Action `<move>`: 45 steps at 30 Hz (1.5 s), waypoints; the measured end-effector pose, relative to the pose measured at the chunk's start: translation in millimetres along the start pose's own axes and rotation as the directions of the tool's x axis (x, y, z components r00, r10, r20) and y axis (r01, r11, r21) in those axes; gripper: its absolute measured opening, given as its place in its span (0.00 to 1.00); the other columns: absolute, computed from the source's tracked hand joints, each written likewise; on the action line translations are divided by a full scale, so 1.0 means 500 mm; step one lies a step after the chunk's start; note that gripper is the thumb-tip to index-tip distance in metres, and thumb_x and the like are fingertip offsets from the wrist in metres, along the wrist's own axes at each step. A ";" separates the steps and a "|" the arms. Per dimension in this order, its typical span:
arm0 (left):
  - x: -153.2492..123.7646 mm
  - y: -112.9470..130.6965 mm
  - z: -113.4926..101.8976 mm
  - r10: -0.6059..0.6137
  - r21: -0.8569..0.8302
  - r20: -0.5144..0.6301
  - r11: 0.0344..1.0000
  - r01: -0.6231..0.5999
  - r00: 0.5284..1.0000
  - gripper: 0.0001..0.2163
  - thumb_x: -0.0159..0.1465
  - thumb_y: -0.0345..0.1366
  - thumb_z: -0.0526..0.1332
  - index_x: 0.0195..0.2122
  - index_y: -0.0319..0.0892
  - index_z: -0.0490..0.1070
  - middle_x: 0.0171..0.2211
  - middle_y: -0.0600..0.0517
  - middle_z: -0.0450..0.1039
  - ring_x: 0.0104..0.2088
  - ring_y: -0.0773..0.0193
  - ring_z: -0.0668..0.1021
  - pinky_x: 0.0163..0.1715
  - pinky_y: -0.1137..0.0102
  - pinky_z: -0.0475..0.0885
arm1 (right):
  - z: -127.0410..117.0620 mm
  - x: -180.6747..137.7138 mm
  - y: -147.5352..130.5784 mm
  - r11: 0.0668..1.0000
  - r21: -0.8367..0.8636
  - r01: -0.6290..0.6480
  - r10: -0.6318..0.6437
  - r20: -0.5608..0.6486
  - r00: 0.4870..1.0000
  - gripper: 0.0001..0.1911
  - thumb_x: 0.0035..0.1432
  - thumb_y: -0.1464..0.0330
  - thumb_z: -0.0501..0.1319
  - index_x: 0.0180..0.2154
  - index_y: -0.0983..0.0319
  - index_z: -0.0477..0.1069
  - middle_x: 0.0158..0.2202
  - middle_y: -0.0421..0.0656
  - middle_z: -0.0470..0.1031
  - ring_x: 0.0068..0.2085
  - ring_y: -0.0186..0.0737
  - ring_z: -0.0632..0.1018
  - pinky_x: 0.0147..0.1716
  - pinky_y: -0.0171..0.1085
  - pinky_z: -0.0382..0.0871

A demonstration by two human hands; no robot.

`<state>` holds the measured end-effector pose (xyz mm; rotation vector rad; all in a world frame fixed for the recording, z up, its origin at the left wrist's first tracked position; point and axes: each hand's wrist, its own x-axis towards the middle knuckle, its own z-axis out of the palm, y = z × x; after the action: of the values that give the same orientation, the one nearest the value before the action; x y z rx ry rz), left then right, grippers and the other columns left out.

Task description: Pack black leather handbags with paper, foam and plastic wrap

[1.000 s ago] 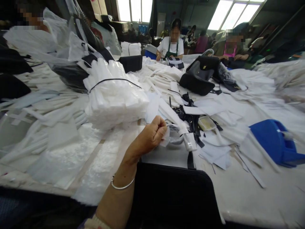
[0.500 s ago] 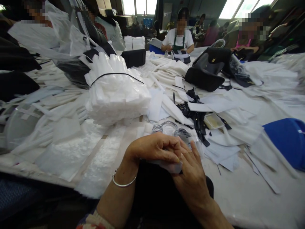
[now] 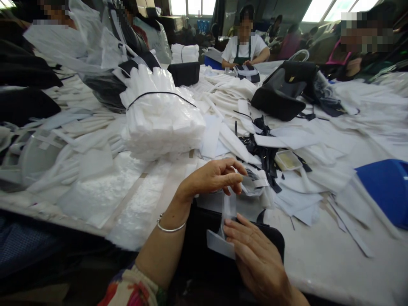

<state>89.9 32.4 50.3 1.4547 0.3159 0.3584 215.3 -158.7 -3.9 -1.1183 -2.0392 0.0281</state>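
My left hand point(image 3: 213, 177), with a silver bangle on its wrist, is raised over the table's near edge and pinches the upper end of a clear tape strip point(image 3: 228, 208). The strip runs down to a small white paper piece point(image 3: 218, 244). My right hand point(image 3: 256, 255) lies flat with its fingers pressing that paper onto a black bag point(image 3: 204, 238) in front of me. A roll of clear tape point(image 3: 253, 182) sits just beyond my left fingertips.
A tied bundle of white foam sheets point(image 3: 162, 117) stands behind my left hand. Black straps point(image 3: 261, 155), a small plastic tray point(image 3: 286, 160), a black handbag point(image 3: 280, 93) and a blue bin point(image 3: 387, 189) lie further right. Other people work at the far and left sides.
My right hand came into view and now rests on the black bag. My left hand opened from a fist, drew a tape strip off and lifted its end upward.
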 end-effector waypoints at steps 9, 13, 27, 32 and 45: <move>0.018 -0.035 -0.034 0.089 0.117 -0.291 0.991 -0.057 0.952 0.15 0.67 0.47 0.57 0.42 0.39 0.69 0.29 0.50 0.75 0.31 0.64 0.80 0.27 0.73 0.76 | 0.014 -0.007 -0.003 0.990 0.100 -0.099 0.119 -0.223 0.968 0.19 0.56 0.85 0.56 0.47 0.64 0.72 0.39 0.48 0.80 0.44 0.43 0.80 0.48 0.45 0.77; 0.030 -0.047 -0.044 0.044 0.207 -0.317 0.978 0.024 0.948 0.13 0.66 0.44 0.57 0.39 0.38 0.69 0.28 0.51 0.76 0.29 0.66 0.79 0.26 0.74 0.75 | 0.008 -0.020 0.000 0.996 0.088 0.014 -0.008 -0.075 0.997 0.14 0.56 0.81 0.57 0.43 0.64 0.74 0.40 0.48 0.79 0.49 0.47 0.79 0.54 0.52 0.73; -0.004 -0.010 -0.007 0.257 0.402 -0.258 0.905 -0.138 0.931 0.08 0.66 0.36 0.59 0.41 0.38 0.73 0.36 0.49 0.78 0.39 0.63 0.80 0.38 0.72 0.75 | 0.029 -0.021 0.010 0.968 0.234 0.092 -0.121 0.114 0.986 0.14 0.61 0.79 0.56 0.47 0.62 0.71 0.44 0.46 0.81 0.51 0.40 0.79 0.57 0.46 0.70; -0.153 -0.044 0.095 0.136 0.801 0.129 0.569 -0.184 0.982 0.18 0.69 0.39 0.56 0.58 0.40 0.67 0.54 0.43 0.74 0.56 0.57 0.74 0.59 0.63 0.65 | 0.035 -0.033 0.016 0.972 0.204 0.112 -0.140 0.126 0.982 0.12 0.63 0.76 0.57 0.46 0.61 0.73 0.41 0.46 0.81 0.47 0.41 0.80 0.51 0.43 0.74; -0.294 -0.190 0.178 0.153 0.970 0.187 -0.183 -0.158 0.970 0.33 0.65 0.41 0.62 0.68 0.43 0.50 0.69 0.41 0.49 0.69 0.50 0.53 0.66 0.54 0.52 | -0.094 -0.195 -0.062 0.785 0.221 -0.579 0.531 0.240 0.812 0.06 0.60 0.65 0.63 0.34 0.59 0.79 0.31 0.43 0.81 0.31 0.39 0.81 0.33 0.34 0.75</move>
<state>-1.7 -117.6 -37.0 3.2185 0.4349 0.2660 253.1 -263.4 -21.5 -1.5284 -1.6921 0.7179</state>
